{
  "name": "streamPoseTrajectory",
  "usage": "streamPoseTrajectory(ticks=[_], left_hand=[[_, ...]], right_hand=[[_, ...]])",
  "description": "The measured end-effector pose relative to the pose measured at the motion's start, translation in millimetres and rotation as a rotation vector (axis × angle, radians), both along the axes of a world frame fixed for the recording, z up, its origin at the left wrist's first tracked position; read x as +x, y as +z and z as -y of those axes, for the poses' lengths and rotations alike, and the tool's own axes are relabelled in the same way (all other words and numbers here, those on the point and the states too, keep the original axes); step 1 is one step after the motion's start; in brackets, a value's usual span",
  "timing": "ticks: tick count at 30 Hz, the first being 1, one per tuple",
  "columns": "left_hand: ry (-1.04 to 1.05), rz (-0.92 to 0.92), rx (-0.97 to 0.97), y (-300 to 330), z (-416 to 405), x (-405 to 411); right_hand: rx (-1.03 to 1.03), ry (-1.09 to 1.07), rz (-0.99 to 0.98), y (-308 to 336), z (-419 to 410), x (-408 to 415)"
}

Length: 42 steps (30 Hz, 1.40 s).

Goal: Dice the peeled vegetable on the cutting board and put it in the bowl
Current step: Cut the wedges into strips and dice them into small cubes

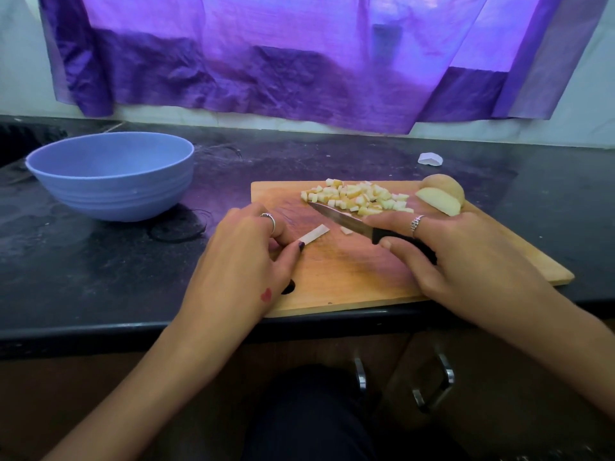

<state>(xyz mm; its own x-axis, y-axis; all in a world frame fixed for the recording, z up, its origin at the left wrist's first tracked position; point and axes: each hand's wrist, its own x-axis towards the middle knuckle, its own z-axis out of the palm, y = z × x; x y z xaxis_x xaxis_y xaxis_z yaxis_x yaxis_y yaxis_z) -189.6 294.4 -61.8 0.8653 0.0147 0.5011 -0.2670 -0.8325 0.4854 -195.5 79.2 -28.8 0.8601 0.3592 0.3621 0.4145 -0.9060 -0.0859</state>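
Left of the board (349, 277), well apart from it, stands the bowl (111, 174): round, smooth, pale blue, ribbed low on its wall; what it holds cannot be seen. The board is flat, pale wood with a scuffed grain, lying on a dark, dusty counter (100, 267).

At the board's left edge the left hand (243, 257) pinches one end of a thin, pale strip (314, 235) against the wood. The right hand (462, 257), over the board's middle, grips the black handle of a knife (342, 219), its narrow steel blade angled toward the far left. Dicing is the step in hand. Next, the blade should cross the strip in short, even cuts.

Along the far edge lies a heap of small, moist cubes (357, 196). At the far right corner sit the uncut pieces (441, 197), smooth and rounded.
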Motion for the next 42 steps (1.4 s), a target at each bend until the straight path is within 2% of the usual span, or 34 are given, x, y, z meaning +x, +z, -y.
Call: streamPoseTrajectory(ticks=[15, 19, 23, 27, 33, 42], left_hand=[[-0.016, -0.013, -0.019, 2.1, 1.1, -0.8], [-0.002, -0.012, -0.019, 0.8, 1.3, -0.1], [-0.01, -0.014, -0.054, 1.1, 0.9, -1.0], [-0.023, -0.01, -0.087, 1.0, 1.6, -0.3], [-0.015, -0.01, -0.087, 0.5, 1.1, -0.4], [-0.001, -0.021, -0.061, -0.8, 0.3, 0.5]], right_hand=[[-0.104, 0.033, -0.088, -1.1, -16.7, 3.3], [-0.029, -0.007, -0.041, -2.2, -3.3, 3.6], [0.078, 0.042, -0.019, -4.3, -13.5, 3.4], [0.03, 0.052, -0.098, 0.1, -26.3, 6.5], [-0.08, 0.035, -0.11, -0.6, -30.1, 5.9], [0.037, 0.042, -0.063, 0.2, -19.3, -9.0]])
